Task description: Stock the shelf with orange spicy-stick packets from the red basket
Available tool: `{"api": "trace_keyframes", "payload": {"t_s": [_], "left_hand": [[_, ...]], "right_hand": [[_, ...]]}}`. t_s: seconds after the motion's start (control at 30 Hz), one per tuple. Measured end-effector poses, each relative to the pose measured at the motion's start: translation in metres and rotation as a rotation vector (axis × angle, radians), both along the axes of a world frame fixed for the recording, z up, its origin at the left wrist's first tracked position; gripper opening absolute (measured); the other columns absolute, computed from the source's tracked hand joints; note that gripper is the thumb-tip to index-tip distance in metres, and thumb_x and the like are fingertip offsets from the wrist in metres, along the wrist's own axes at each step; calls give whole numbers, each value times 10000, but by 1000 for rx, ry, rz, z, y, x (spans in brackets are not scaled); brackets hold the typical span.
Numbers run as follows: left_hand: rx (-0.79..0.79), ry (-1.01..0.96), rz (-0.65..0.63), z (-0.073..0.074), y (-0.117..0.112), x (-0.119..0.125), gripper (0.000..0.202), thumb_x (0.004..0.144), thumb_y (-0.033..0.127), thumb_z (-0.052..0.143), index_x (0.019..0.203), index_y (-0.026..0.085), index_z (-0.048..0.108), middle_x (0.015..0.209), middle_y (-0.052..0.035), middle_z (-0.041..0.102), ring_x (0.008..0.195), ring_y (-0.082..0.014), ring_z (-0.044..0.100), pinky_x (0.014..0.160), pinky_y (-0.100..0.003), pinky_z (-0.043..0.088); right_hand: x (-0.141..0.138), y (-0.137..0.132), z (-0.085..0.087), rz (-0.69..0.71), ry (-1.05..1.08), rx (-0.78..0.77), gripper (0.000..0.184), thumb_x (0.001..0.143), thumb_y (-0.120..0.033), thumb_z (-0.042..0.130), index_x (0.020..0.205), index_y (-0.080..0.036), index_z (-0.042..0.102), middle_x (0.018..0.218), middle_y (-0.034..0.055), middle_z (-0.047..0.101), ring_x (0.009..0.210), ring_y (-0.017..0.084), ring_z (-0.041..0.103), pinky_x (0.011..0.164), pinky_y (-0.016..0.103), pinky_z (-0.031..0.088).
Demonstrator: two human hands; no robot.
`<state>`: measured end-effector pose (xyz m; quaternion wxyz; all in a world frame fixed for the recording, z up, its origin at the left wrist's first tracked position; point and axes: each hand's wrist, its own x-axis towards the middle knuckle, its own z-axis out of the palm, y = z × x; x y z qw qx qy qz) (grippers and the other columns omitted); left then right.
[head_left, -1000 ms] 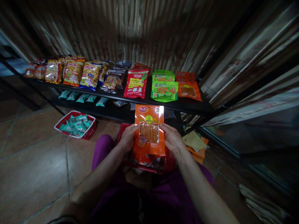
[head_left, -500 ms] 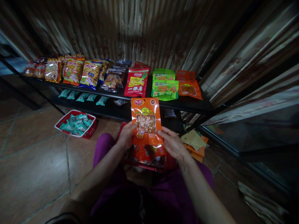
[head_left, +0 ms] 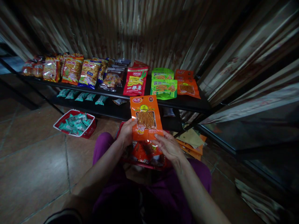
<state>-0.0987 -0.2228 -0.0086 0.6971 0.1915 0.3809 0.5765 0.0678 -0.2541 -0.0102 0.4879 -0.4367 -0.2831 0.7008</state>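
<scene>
Baring more packets [head_left: 143, 151] than a second ago, a red basket [head_left: 151, 167] sits below the left hand [head_left: 126, 132] and right hand [head_left: 169, 146], which pinch an orange packet [head_left: 146, 119] by side and lower corner, farther out now; green pouches [head_left: 163, 89] show beyond.

The person wears purple trousers [head_left: 102, 147] and a dark top [head_left: 121, 205].
</scene>
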Motion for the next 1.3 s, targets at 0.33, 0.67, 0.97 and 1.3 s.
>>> {"api": "trace_keyframes", "payload": {"t_s": [0.33,0.67,0.97,1.3], "left_hand": [[153,11,-223,5,-23,-6,460,602,112,634,1059,129,584,973,-75,678,809,-171,639,759,-276,473],[194,72,-209,1,-23,0,541,579,67,575,1112,153,547,973,-68,659,821,-170,630,769,-299,487],[249,61,-292,7,-27,10,510,679,111,587,1185,157,540,993,-67,666,865,-213,628,775,-322,481],[238,143,-386,4,-20,37,448,690,203,655,1131,153,591,1066,-87,659,997,-269,590,852,-362,450]], "right_hand": [[-1,1,-1,-106,38,-25,293,501,-187,828,766,-183,703,806,13,730,738,144,666,687,248,560],[2,-1,-6,-103,26,15,288,536,-216,821,799,-190,704,833,14,728,746,134,661,702,241,547],[11,-7,-9,-138,-11,48,313,626,-360,778,889,-209,699,839,48,731,654,178,676,479,223,492],[39,-11,-29,-228,-60,145,320,695,-385,727,952,-197,695,881,64,731,812,221,676,690,317,531]]}}
